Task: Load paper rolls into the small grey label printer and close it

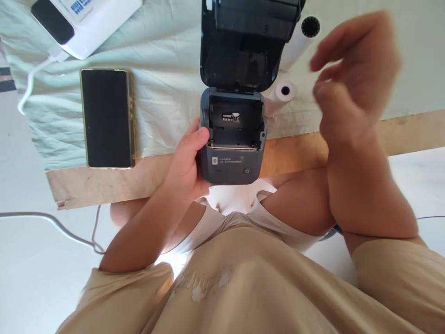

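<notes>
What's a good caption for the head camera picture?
Left hand grips an open label printer; right hand hovers near paper rolls.

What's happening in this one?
A person's left hand holds a small dark printer with its lid open and no roll inside. The right hand is raised and blurred, beside two white paper rolls. A phone lies on the cloth.

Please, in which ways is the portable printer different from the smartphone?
The portable printer is in the left hand; the smartphone lies untouched on the cloth. The portable printer's lid stands open, whereas the smartphone is one flat slab. Both have dark fronts.
</notes>
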{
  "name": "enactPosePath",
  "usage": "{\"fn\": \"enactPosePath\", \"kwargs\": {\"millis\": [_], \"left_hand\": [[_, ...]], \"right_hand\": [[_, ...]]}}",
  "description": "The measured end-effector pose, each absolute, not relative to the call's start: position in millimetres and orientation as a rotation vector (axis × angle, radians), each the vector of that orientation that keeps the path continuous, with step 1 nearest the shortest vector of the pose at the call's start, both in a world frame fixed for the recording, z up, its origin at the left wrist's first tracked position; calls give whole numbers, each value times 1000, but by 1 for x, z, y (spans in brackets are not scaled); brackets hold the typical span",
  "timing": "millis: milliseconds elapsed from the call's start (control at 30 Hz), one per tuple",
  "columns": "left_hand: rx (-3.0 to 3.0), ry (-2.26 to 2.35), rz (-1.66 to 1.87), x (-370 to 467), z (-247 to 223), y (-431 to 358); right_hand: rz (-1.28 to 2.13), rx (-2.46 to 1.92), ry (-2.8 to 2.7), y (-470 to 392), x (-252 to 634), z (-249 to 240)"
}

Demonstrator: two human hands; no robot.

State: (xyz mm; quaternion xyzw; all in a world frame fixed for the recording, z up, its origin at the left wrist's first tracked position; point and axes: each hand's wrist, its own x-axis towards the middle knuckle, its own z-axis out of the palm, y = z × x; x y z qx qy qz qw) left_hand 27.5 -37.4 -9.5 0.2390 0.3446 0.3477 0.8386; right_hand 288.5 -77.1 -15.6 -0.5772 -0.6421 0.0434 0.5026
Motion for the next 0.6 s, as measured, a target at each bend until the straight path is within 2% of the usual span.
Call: {"fn": "enactPosePath", "kwargs": {"millis": [133,300,433,533,600], "left_hand": [[556,758,635,24,-11,-34],[519,780,679,26,-4,-35],[518,804,662,27,-1,-36],[524,850,639,27,0,-35],[537,848,633,26,0,-35]], "right_hand": [[-231,-1577,-1650,-54,308,-9],[82,-1784,-1785,-20,327,-36],[95,-1856,-1678,-16,328,-47],[139,-1848,-1601,-22,325,-46],[301,-1757,-1499,-27,325,-44]]}}
